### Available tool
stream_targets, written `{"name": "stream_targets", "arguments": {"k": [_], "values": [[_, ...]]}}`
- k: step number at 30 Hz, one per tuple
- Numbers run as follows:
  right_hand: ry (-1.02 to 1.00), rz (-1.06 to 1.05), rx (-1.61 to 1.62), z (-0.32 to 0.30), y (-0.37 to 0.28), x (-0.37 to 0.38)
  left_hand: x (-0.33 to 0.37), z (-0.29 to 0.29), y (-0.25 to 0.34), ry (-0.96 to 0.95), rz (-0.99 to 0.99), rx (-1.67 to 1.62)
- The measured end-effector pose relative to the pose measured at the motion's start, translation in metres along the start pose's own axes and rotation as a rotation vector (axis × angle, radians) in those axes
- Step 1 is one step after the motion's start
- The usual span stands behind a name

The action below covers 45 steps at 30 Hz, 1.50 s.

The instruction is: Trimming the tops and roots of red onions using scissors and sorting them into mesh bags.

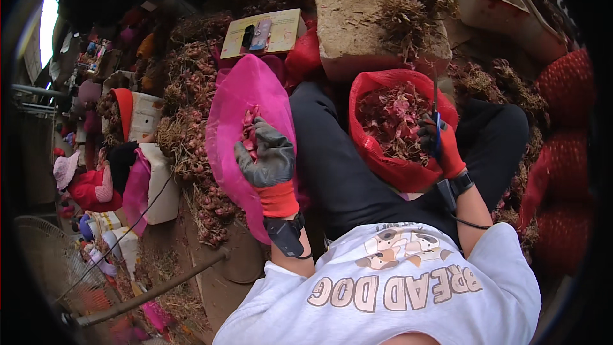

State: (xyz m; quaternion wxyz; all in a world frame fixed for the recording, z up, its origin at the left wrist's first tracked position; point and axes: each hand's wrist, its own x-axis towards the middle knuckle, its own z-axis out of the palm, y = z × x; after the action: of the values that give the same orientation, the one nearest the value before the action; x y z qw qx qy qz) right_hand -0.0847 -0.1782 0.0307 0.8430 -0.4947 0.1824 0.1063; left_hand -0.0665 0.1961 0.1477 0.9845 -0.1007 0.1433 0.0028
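Note:
My left hand (271, 156), in a grey glove with an orange cuff, curls its fingers by a small cluster of red shallots (249, 131), which seem to rest in its grasp. It is over an open pink mesh bag (223, 99), whose inside is mostly hidden. Gloved in the same way, my right hand (450, 150) grips blue-handled scissors (437, 128), their blades pointing up and away from me. That hand is at the right rim of a red mesh bag (367, 160) between my legs. Dry shallot skins and trimmings (399, 115) fill this bag.
Shallots with dried tops (191, 147) are heaped along the left. Beyond my knees stand a foam block (351, 22) with dry stalks and a yellow box (281, 32) bearing a phone (260, 35). Full red sacks (565, 160) line the right. A person (92, 185) sits far left.

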Motion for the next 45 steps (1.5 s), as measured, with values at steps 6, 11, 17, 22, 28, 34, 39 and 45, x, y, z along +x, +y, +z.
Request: {"name": "stream_targets", "arguments": {"k": [6,11,17,22,28,34,39,45], "values": [[0.074,-0.137,-0.088,0.009,-0.031,-0.001,0.019,-0.001,-0.106,-0.256,0.07,0.92],[0.122,-0.172,-0.081,0.009,-0.038,-0.004,0.104,-0.11,-0.178,-0.576,0.074,2.304],[0.17,-0.147,-0.043,0.005,-0.02,-0.006,0.124,-0.156,-0.191,-0.628,0.09,2.926],[0.101,-0.091,-0.101,0.003,-0.015,0.0,0.164,-0.204,-0.14,-0.278,-0.066,2.399],[0.087,-0.085,-0.134,0.027,-0.028,-0.001,0.114,-0.132,-0.155,-0.234,-0.577,1.523],[-0.078,-0.064,-0.14,0.016,-0.023,0.005,0.083,-0.118,-0.171,-0.125,-0.721,1.473],[-0.145,-0.124,-0.358,0.035,-0.03,-0.002,0.102,-0.163,-0.161,-0.164,-0.467,1.867],[0.086,-0.283,-0.242,0.022,-0.016,0.009,0.128,-0.213,-0.16,-0.061,-0.122,1.613]]}}
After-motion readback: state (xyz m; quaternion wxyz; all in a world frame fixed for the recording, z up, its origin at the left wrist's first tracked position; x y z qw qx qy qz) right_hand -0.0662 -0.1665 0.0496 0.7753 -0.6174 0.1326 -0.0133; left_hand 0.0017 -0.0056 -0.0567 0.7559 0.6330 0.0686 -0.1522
